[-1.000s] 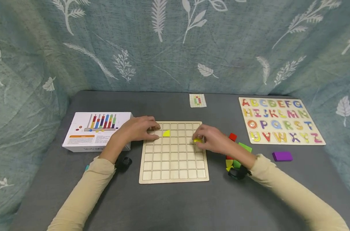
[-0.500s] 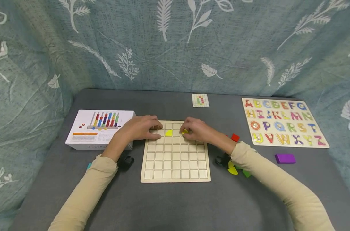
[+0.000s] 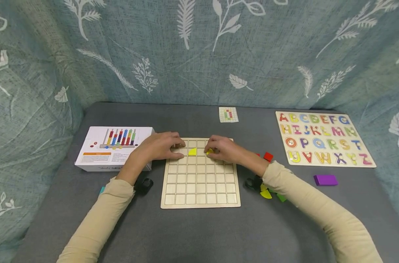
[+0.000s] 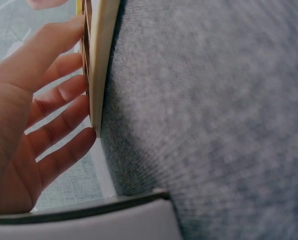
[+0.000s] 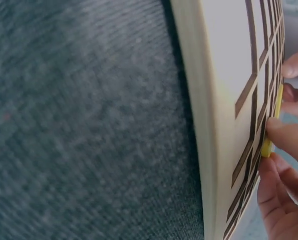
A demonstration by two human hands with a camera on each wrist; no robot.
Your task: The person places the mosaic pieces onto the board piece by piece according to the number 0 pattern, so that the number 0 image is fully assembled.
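A wooden grid board (image 3: 200, 179) lies flat on the grey table. One yellow quarter-round piece (image 3: 192, 151) sits in a cell of its second row. Over that same row, to the right of this piece, my right hand (image 3: 224, 149) pinches a second yellow piece (image 3: 210, 151) between thumb and fingers. The right wrist view has this yellow piece (image 5: 267, 146) down at the board's surface. At the board's upper left corner rests my left hand (image 3: 163, 146), thumb and fingers spread and touching the board. Its fingertips (image 4: 91, 135) meet the board's edge in the left wrist view.
Left of the board stands a white box (image 3: 120, 157) with a bead abacus picture. A pattern card (image 3: 228, 114) lies behind the board. To the right are an alphabet puzzle (image 3: 324, 140), a purple block (image 3: 326, 180) and loose pieces (image 3: 266, 194), partly under the right sleeve.
My right hand has moved left across the board with the yellow piece, from the right edge to near the first one. My left hand has stayed at the corner.
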